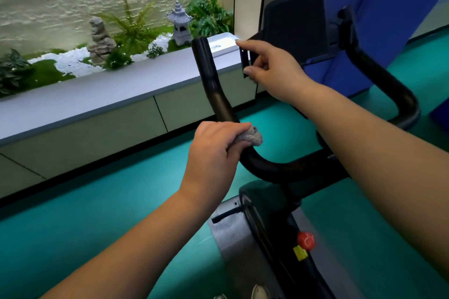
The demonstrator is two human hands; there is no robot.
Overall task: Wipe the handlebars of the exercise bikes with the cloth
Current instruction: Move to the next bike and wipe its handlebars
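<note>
While the left hand (213,153) is curling its fingers (237,130) round the cloth (252,137) and pressing it onto the left handlebar (211,80) low on the bar, just above the bend, the right hand (272,68) is steadying the bike by pinching the edge of the console bracket (245,60) between thumb and forefinger. To wipe well, I'd judge the cloth should be wrapping the whole tube and sliding up to the tip, twisting as it goes, with firm pressure through the curve. The far right handlebar (388,85) is looking untouched by either hand. Counting now: one cloth, one bike in view, two handlebar arms, two hands, one red knob (306,240), and one stone lantern (179,24) in the garden bed behind.
</note>
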